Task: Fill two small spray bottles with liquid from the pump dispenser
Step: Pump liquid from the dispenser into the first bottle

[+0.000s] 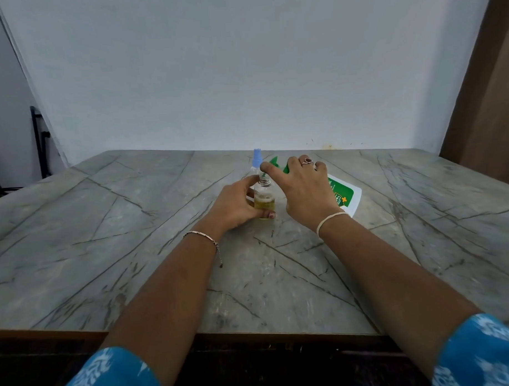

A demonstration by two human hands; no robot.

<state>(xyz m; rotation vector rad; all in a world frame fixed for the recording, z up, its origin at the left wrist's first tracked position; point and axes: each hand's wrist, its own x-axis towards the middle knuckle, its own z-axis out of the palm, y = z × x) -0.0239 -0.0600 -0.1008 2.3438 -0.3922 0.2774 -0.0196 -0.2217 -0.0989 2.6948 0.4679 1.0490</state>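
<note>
Grey marble-look desk [133, 226], dark veins, near edge at the bottom of the view. Blue patterned sleeves [109, 374] closest, bare forearms reaching forward to mid-desk.

Left hand [236, 205] gripped the open spray bottle [264, 196], fingers curled round its lower body, thumb up near the shoulder. Bottle stood upright on the desk, cap off, with a shallow layer of yellowish liquid and foam at the bottom.

Right hand [305, 191] lay palm-down over the pump dispenser [345, 197], fingers spread across the green pump head [274, 161], index reaching toward the open neck. Thumb hidden, so couldn't tell if it hooked underneath. Dispenser body leaned away to the right, low to the desk; nozzle tip hidden by the index.

Judgement: small bottle is light, rigid clear plastic, tippy and likely slick if dripped on, so hold low on the body. Dispenser is heavier; steady the neck, press the head.

Capped spray bottle [257, 158] stood just behind, blue cap on. Pale wall [243, 77] beyond.
</note>
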